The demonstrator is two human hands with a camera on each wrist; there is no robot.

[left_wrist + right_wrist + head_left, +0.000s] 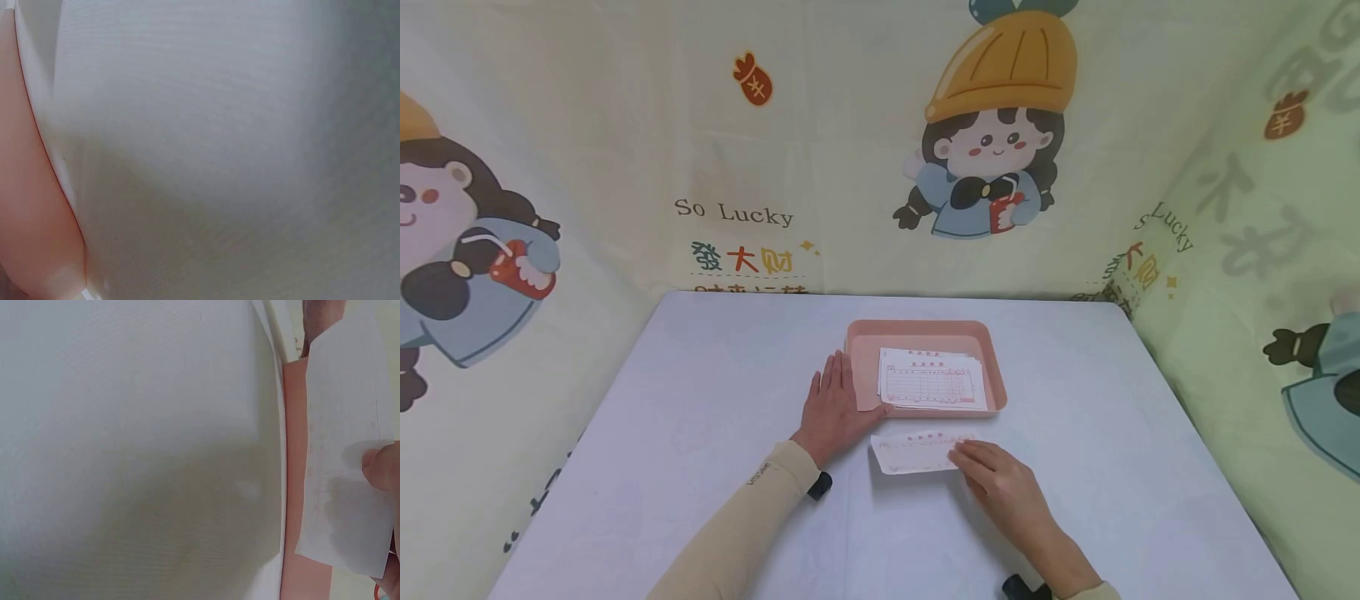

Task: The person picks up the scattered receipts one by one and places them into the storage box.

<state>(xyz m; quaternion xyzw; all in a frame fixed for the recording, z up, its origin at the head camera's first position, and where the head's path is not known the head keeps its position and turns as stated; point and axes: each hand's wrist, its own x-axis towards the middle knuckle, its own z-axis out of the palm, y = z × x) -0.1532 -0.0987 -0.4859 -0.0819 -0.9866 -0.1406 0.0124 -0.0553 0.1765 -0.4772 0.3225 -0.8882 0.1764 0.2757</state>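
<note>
My right hand (pixel 1003 487) pinches a printed paper form (pixel 917 454) by its right end, holding it in front of the tray. The thumb lies on the sheet's face in the right wrist view, where red print shows faintly on the form (pixel 344 444). At the left side of the pink tray (pixel 863 367), my left hand (pixel 835 408) lies with its fingers straight, pointing away. Its thumb reaches to the tray's front left corner. Inside the tray is a loose stack of similar forms (pixel 932 382) with red printed tables, slightly fanned.
A white cloth (pixel 737 375) covers the table. Behind it and on both sides hangs a cream curtain (pixel 850 167) printed with cartoon figures and lettering. Dark wrist cameras sit at the left cuff (pixel 793 467) and at the right wrist.
</note>
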